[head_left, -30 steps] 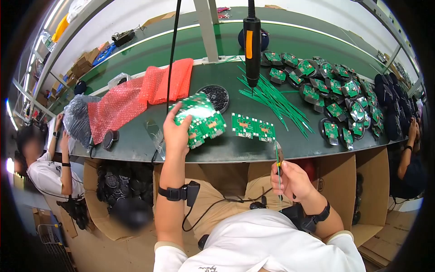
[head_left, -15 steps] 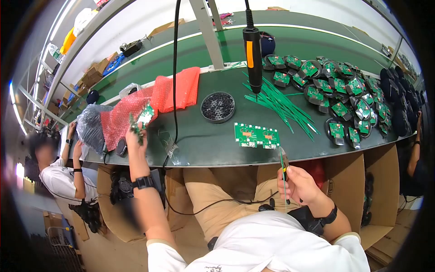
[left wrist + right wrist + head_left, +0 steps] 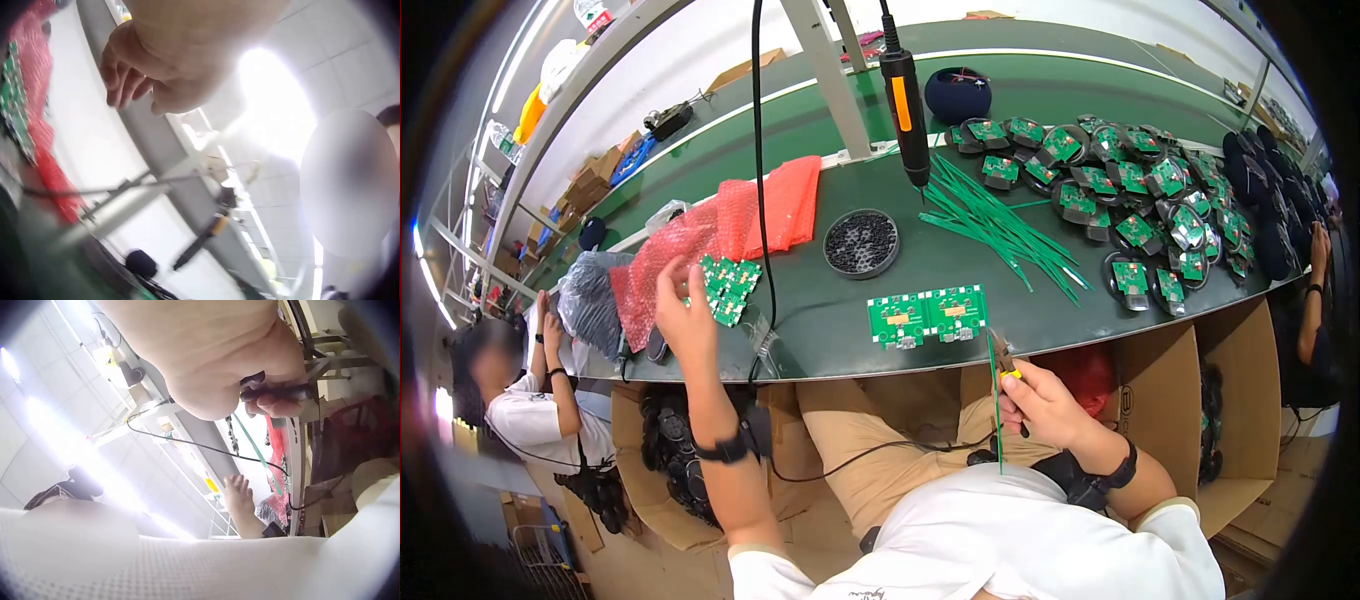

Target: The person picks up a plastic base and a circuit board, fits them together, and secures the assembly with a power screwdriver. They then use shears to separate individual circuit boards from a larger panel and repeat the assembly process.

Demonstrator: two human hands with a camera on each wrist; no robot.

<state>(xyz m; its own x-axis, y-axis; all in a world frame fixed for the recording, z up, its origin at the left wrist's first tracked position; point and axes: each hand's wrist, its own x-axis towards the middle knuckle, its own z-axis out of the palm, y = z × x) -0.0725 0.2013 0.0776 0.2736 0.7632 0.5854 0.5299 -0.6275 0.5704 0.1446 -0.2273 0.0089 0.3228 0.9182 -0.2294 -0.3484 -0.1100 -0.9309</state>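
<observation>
Grip first: right hand (image 3: 1040, 400) down at five o'clock, below the bench (image 3: 820, 335) edge, thumb and fingers clamped tight on a thin green strip (image 3: 999, 450) and, alongside it, a dark tool handle (image 3: 278, 392). Held upright over the lap, probably to keep that long strip clear of the work on top.

Over to nine o'clock: left hand (image 3: 685, 315), fingers loosely curled, nothing between them in the wrist view, poised just beside a green board panel (image 3: 730, 285). Panel lying half on red bubble wrap (image 3: 740, 210), likely there as padding for the parts.

Dead centre, flat near the front edge: second panel of two boards (image 3: 928, 315), within easy reach of either hand.

Moving out to twelve o'clock: round tray of small black pieces (image 3: 861, 243), open-topped, handy for picking.

One o'clock: heap of green strips (image 3: 990, 225), fanned out loose, looking much like a discard pile.

Hanging above it on a cable: powered screwdriver (image 3: 905, 100), tip down, seemingly parked for a quick grab.

Two to three o'clock: round housings with green boards (image 3: 1140, 190), crowded together along the far right of the bench.
</observation>
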